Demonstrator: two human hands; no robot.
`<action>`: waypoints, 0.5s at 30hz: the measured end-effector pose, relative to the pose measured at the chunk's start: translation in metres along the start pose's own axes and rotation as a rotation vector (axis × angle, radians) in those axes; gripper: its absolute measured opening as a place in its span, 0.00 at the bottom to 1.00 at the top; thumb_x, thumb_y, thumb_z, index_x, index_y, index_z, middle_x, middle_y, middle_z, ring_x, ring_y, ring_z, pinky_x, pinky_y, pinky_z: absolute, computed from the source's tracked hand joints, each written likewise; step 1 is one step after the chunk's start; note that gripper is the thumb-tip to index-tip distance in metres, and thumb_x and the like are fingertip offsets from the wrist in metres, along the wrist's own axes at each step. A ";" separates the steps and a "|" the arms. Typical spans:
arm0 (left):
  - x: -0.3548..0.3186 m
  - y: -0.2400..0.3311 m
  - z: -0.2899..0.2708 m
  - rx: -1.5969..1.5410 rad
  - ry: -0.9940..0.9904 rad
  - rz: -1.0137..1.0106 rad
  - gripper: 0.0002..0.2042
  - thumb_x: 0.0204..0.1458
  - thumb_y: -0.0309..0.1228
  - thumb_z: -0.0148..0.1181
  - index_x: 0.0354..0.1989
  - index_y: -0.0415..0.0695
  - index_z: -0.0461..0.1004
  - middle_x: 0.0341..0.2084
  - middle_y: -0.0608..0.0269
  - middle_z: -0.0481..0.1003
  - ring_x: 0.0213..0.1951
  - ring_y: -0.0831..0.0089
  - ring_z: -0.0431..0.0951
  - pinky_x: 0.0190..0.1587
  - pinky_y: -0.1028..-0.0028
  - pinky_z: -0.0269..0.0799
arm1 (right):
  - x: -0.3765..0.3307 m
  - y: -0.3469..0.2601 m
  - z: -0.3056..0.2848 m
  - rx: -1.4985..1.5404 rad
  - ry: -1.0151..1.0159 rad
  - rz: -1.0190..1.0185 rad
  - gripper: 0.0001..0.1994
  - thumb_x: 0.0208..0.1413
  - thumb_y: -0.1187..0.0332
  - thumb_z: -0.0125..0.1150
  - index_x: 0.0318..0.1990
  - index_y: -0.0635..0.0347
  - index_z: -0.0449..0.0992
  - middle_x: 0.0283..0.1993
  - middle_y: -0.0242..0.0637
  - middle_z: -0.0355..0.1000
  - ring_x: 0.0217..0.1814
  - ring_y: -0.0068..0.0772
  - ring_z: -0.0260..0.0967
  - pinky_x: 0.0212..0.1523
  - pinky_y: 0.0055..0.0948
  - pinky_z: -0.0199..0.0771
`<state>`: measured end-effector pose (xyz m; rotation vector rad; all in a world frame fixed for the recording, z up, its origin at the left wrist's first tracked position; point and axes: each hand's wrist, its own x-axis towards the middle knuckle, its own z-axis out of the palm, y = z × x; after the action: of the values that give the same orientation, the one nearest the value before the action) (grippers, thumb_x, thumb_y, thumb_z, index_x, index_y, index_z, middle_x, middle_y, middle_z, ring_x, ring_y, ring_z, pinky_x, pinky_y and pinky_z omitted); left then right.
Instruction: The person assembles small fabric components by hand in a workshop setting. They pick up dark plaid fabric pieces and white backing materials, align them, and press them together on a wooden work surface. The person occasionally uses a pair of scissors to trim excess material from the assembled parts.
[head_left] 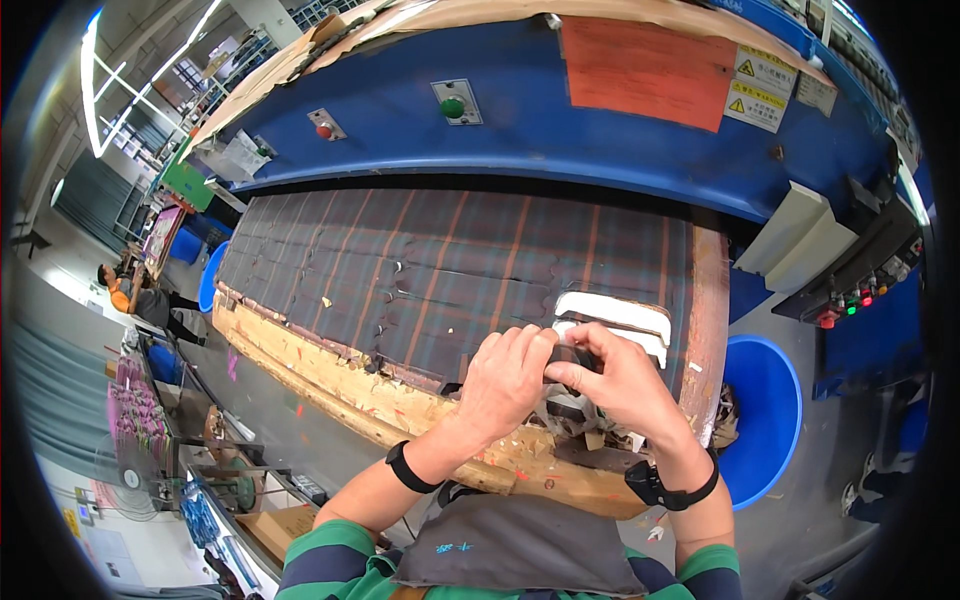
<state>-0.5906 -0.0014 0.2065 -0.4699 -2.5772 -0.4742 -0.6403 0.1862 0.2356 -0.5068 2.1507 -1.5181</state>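
Observation:
My left hand and my right hand meet over the near right part of a dark plaid fabric spread on a cutting bed. Fingers of both are closed around a small dark piece of material, mostly hidden between them; its kind I cannot make out. Just beyond my fingers, two white curved shapes with dark edges lie on the fabric. Below my right hand sit crumpled scraps at the bed's near edge. Several slits and ragged cuts run across the fabric.
The blue machine beam with buttons spans the far side. A worn wooden ledge edges the bed near me. At right stand a blue bin and a control panel. Another person is far left; someone's shoes show at right.

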 end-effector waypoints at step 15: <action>-0.067 -0.176 -0.081 -0.210 -0.395 -0.015 0.14 0.51 0.36 0.71 0.39 0.43 0.75 0.34 0.60 0.75 0.40 0.62 0.76 0.43 0.65 0.63 | 0.052 0.010 0.114 -0.383 0.251 -0.400 0.13 0.52 0.76 0.73 0.44 0.65 0.78 0.41 0.41 0.76 0.44 0.43 0.75 0.44 0.36 0.75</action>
<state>-0.5746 -0.2054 0.1971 -0.6752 -2.9218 -0.7246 -0.6196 0.0728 0.1854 -0.9692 2.6798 -1.4228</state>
